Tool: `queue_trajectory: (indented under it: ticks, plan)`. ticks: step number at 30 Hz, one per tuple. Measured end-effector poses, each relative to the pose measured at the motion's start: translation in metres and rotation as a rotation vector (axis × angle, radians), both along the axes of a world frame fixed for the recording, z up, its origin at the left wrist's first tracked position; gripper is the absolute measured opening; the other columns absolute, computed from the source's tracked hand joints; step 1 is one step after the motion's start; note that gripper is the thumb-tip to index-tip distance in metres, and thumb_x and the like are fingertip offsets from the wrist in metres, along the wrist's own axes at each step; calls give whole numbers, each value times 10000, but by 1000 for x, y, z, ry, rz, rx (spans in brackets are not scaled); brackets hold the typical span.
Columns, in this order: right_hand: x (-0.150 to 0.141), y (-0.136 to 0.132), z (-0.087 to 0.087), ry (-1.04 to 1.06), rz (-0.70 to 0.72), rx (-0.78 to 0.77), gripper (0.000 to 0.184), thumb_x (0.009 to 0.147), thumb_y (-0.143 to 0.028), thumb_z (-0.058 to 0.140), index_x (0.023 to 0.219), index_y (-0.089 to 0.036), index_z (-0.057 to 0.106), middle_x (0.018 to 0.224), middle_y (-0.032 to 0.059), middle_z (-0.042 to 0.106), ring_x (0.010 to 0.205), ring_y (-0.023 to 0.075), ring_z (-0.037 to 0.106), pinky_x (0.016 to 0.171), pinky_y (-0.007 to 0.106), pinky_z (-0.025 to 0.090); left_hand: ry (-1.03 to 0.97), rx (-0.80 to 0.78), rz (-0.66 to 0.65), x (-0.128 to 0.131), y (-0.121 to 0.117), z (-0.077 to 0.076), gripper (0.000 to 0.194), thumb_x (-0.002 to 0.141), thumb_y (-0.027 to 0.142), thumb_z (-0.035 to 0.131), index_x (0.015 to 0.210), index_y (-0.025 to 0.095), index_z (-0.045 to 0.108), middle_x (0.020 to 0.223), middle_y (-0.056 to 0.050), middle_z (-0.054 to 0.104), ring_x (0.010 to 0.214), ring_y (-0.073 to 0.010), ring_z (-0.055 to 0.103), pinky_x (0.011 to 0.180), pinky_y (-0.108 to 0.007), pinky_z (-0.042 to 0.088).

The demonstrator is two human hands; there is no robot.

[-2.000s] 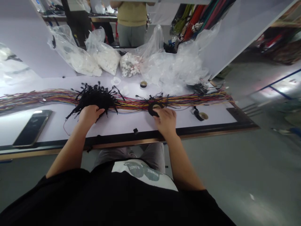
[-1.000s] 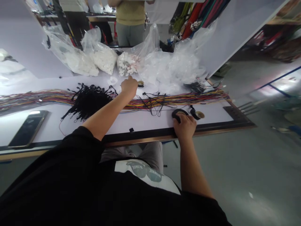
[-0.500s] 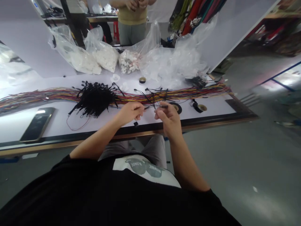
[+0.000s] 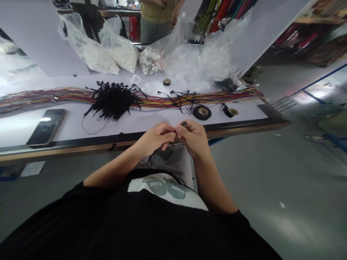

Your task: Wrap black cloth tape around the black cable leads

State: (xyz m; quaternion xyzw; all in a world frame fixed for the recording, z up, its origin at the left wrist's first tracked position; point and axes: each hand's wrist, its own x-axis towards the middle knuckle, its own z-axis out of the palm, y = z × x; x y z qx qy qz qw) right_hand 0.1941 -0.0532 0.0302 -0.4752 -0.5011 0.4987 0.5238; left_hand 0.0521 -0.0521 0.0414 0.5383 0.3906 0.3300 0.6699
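Note:
Fingertips nearly meeting, my two hands are raised at the front edge of the table. My left hand [image 4: 159,137] is closed on a thin black cable [image 4: 150,160], whose looped end hangs below the palm over my lap. In my right hand [image 4: 193,137], thumb and fingers pinch a small dark piece [image 4: 184,124]; its kind is hard to tell. What lies between the fingertips is mostly hidden. Behind my hands, a few black cables with small connectors [image 4: 180,99] lie across a long bundle of coloured wires [image 4: 159,104].
A heap of short black cables [image 4: 115,101] covers the bundle on the left. Rolls of black tape [image 4: 202,112] lie at right, and another tape roll [image 4: 166,82] farther back. A phone [image 4: 46,126] is at left. Plastic bags of white parts [image 4: 121,54] line the back; a person [image 4: 157,18] stands beyond.
My hands came closer together and nearer my body, off the wire bundle to the table's front edge. A black cable now hangs from my left hand. The view tilted slightly downward.

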Motion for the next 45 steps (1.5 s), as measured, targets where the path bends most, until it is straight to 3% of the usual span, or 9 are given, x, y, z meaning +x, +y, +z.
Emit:
queue_trajectory:
  ticks: [9, 16, 21, 24, 28, 31, 33, 39, 45]
  plan:
    - [-3, -8, 8, 162, 49, -108, 268, 551, -379, 756, 573, -161, 601, 361, -86, 389, 331, 21, 242, 361, 205, 115, -168, -161, 26, -10, -10, -13, 94, 818, 105, 499, 732, 142, 483, 552, 57, 526, 349, 2, 315, 375, -159, 176]
    - [3, 1, -2, 19, -106, -22, 286, 593, -321, 730, 502, -175, 502, 384, -83, 402, 355, 22, 282, 369, 196, 151, -66, 45, 145, 4, -26, -27, 86, 761, 81, 519, 737, 157, 489, 569, 56, 556, 555, -54, 503, 575, -183, 375]
    - [21, 6, -9, -84, 60, -51, 217, 668, -353, 672, 619, -172, 563, 429, -86, 412, 385, 36, 312, 388, 189, 223, -81, 45, 107, 8, -18, -37, 44, 770, 187, 557, 798, 161, 537, 512, 78, 490, 468, -43, 425, 482, -170, 316]
    - [55, 22, -11, -279, 298, -45, 388, 664, -347, 666, 1017, -192, 613, 695, -4, 632, 570, 119, 548, 516, 251, 432, -109, -125, 146, 9, -6, -39, 60, 761, 215, 558, 777, 159, 542, 478, 77, 470, 368, -25, 324, 381, -166, 178]
    - [101, 60, -22, -934, -281, 190, 404, 683, -230, 608, 1084, -185, 602, 1048, 118, 669, 988, 267, 596, 862, 463, 458, -208, -252, 183, 11, 10, -41, 82, 732, 212, 576, 709, 147, 532, 505, 50, 516, 327, -16, 321, 347, -162, 162]
    - [113, 80, -35, -1277, -299, 160, 398, 707, -165, 566, 1102, -161, 617, 1198, 160, 632, 1178, 330, 518, 999, 556, 346, -269, -242, 205, 13, 18, -41, 82, 712, 179, 579, 668, 132, 530, 547, 28, 544, 355, -15, 371, 357, -152, 211]
    - [110, 80, -41, -1274, -273, 156, 381, 729, -154, 531, 1098, -160, 628, 1188, 148, 648, 1167, 320, 539, 1004, 554, 351, -276, -234, 254, 13, 23, -40, 91, 708, 166, 579, 648, 130, 521, 538, 35, 524, 351, -3, 327, 355, -151, 175]
    - [71, 30, -32, -791, -123, 373, 356, 792, -347, 559, 1125, -240, 624, 1132, 45, 689, 992, 227, 643, 870, 411, 499, -161, 118, 362, 15, 31, -33, 79, 708, 167, 623, 779, 144, 597, 516, 81, 438, 439, -23, 348, 431, -156, 261]
    - [36, -4, -21, -900, -99, 502, 332, 840, -391, 530, 1130, -256, 625, 1078, 44, 709, 986, 225, 645, 858, 391, 489, -21, 477, 367, 18, 28, -35, 108, 729, 178, 616, 829, 164, 650, 710, 15, 621, 654, -93, 535, 641, -218, 431]
